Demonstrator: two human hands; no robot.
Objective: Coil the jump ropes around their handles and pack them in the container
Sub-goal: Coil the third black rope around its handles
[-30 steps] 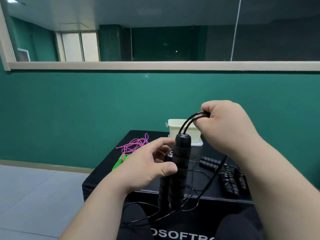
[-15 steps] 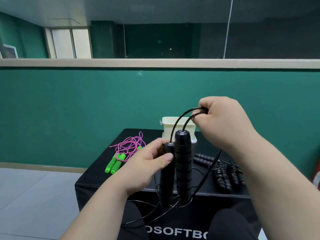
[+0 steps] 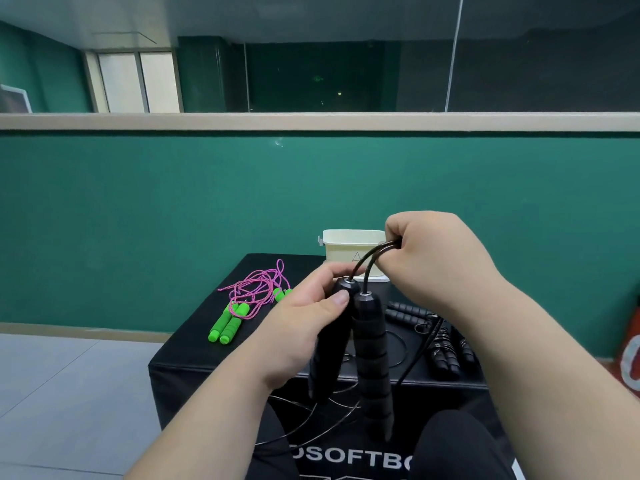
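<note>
Over the near edge of the black cloth-covered tabletop, whose far side carries the cream plastic container, the left hand wraps its fingers round two upright black ribbed foam handles, while the right hand's fingers pinch their thin black cord.

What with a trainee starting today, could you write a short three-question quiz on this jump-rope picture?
1. True or false: the left hand grips two black handles.
2. The right hand pinches: A the black rope, B the white tub, C nothing.
3. What colour is the loose rope beside the green handles?
Key: 1 true; 2 A; 3 pink.
</note>
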